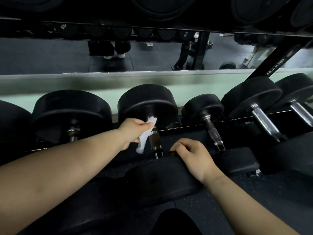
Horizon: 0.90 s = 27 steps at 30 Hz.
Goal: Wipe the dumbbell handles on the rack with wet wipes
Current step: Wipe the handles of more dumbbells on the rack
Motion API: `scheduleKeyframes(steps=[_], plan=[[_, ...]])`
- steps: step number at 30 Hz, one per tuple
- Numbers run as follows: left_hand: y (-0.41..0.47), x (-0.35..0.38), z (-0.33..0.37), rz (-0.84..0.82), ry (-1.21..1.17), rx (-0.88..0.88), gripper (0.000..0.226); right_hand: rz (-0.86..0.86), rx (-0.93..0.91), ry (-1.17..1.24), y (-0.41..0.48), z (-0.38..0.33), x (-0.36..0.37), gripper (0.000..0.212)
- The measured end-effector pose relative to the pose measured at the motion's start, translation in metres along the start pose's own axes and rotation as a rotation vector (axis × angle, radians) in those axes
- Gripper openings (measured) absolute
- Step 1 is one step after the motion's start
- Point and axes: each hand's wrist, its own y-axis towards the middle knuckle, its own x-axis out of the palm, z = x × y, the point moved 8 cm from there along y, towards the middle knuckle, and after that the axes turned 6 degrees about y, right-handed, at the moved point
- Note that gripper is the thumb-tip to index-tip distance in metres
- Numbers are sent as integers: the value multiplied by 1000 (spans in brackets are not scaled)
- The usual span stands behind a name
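The handle [155,139] we are wiping belongs to the middle dumbbell [149,102] on the low shelf of the rack [237,122]. It lies with one head far from us and the other head [160,175] near. Our left hand [132,131] is closed around a white wipe [146,133] and presses it to the far end of the handle, just under the far head. The wipe's loose tail hangs down to the left of the bar. Wrapping the wipe around the metal looks like the way to clean it on all sides. The near stretch of the handle shows bare, so we judge it not yet done. Our right hand [194,156] lies on the near head with its fingers curled over the top edge, probably to stop the weight rolling under the rubbing.

To the right a smaller dumbbell [203,107] and a larger one [250,94] lie with their shiny handles uncovered. To the left another dumbbell [71,109] shows only a stub of handle. The floor [271,192] is dark speckled rubber. Behind the rack a pale green ledge [84,82] runs under a mirror [50,55], which reflects the floor and a person's dark trousers and white shoes. More weights sit on an upper shelf [152,29] overhead.
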Motion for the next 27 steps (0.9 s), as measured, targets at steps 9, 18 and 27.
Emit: scheduleKeyframes(steps=[9, 18, 27], plan=[[0, 15, -21, -64, 82, -90, 15, 21, -5, -30, 0, 0, -2, 29], [6, 0, -9, 101, 21, 2, 25, 17, 32, -43, -2, 1, -1, 31], [-6, 21, -24, -73, 199, -54, 30, 30, 44, -50, -2, 1, -1, 30]])
